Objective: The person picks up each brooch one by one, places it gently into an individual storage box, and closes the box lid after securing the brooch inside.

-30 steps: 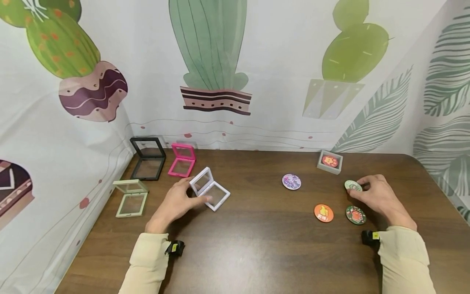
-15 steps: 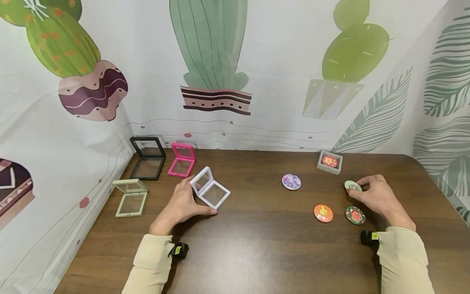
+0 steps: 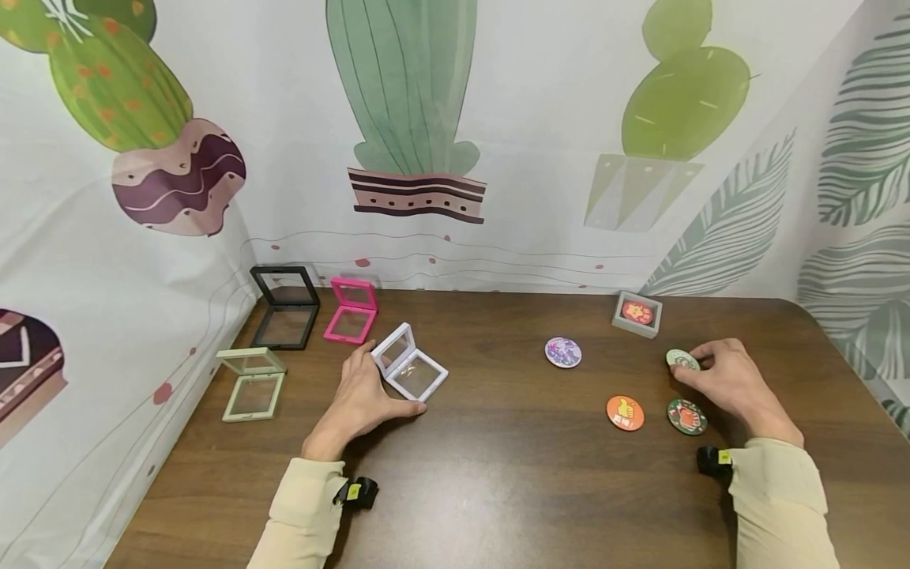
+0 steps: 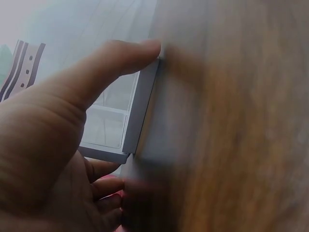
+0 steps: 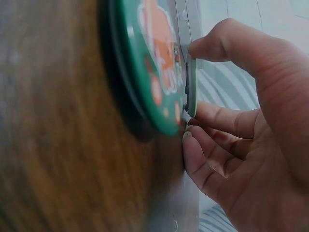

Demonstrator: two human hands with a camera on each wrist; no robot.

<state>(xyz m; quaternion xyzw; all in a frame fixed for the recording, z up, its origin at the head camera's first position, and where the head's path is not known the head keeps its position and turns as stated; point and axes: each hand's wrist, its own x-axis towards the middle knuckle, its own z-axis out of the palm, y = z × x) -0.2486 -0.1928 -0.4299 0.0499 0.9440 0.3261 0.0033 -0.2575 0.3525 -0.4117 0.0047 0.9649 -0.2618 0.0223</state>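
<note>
In the head view my left hand holds an unfolded white hinged frame between thumb and fingers; its lid stands raised at the back left. The left wrist view shows the thumb at one edge of the frame and the fingers at its other side. At the right, my right hand grips a pale green round badge by its edge with thumb and index finger. In the right wrist view that badge appears edge-on, behind a dark green badge.
Unfolded black, pink and light green frames stand on the left. Purple, orange and dark green badges lie on the table. A grey box holding a red badge is near the back edge.
My left thumb has moved from over the white frame to its front corner, and the left forearm has shifted right. The right hand keeps its grip on the pale green badge.
</note>
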